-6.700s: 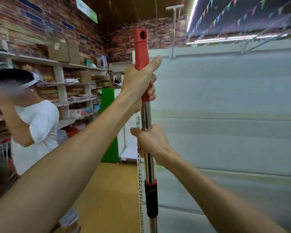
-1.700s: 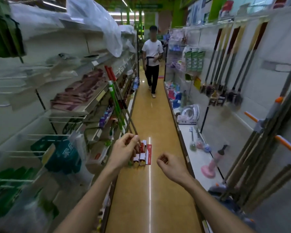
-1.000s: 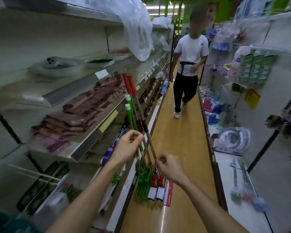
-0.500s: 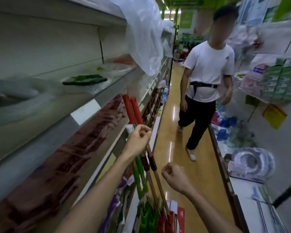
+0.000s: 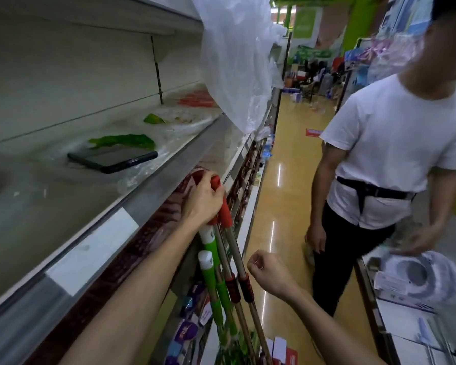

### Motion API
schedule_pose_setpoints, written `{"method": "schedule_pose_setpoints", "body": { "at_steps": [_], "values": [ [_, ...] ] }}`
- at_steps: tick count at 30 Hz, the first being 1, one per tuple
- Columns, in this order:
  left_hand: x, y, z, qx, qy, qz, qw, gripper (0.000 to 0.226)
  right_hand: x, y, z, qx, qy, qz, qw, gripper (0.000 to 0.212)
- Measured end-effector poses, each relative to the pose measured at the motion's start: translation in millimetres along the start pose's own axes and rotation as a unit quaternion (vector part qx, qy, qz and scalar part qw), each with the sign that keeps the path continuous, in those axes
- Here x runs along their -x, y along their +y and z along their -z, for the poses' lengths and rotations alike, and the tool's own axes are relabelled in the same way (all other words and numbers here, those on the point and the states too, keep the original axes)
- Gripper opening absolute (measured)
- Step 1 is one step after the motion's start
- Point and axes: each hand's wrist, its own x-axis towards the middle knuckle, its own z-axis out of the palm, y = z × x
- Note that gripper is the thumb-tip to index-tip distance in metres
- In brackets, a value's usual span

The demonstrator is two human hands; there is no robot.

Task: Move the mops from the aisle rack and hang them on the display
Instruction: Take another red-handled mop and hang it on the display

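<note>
Several mops lean against the left aisle rack [image 5: 132,209]. Two have red grips on steel poles [image 5: 225,209] and two have green handles with white caps [image 5: 211,270]. My left hand [image 5: 204,200] is closed around the red top ends of the two red-handled mops. My right hand [image 5: 267,273] hovers just right of the poles as a loose fist, holding nothing and not touching them. The mop heads are low at the frame's bottom edge, mostly out of sight.
A person in a white shirt [image 5: 395,159] stands close on the right, filling much of the aisle. A dark tablet [image 5: 113,158] lies on the upper shelf. Clear plastic sheeting [image 5: 237,61] hangs from above. Boxed goods [image 5: 416,280] sit on the right shelf.
I have walked closer to the rack. My left hand slid up from the poles onto the red grips. The person has come nearer on the right.
</note>
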Motion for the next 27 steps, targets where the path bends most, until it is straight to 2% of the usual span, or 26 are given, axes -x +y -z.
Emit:
{"method": "schedule_pose_setpoints", "body": {
  "at_steps": [6, 9, 12, 15, 19, 22, 27],
  "values": [
    [20, 18, -7, 0.025, 0.048, -0.049, 0.997, 0.027, -19, 11, 3, 0.008, -0.002, -0.008, 1.0, 0.009],
    [33, 32, -21, 0.124, 0.019, -0.041, 0.991, 0.026, -22, 20, 7, 0.009, -0.012, -0.017, 1.0, 0.008],
    [40, 39, -42, 0.258, -0.004, -0.042, 0.965, 0.034, -22, 29, 11, 0.0, -0.022, -0.025, 0.999, 0.016],
    [43, 43, -64, 0.304, -0.019, -0.006, 0.952, 0.037, -21, 38, 16, -0.001, -0.025, -0.033, 0.999, 0.019],
    [52, 45, -100, 0.315, -0.084, 0.077, 0.942, 0.019, -17, 53, 23, -0.008, -0.011, -0.049, 0.999, 0.018],
    [56, 44, -124, 0.296, -0.087, 0.11, 0.945, 0.028, -13, 64, 27, -0.014, -0.007, -0.06, 0.998, 0.014],
    [57, 68, -150, 0.331, -0.068, 0.117, 0.934, 0.04, -5, 78, 43, -0.021, 0.011, -0.08, 0.997, 0.024]
  ]
}}
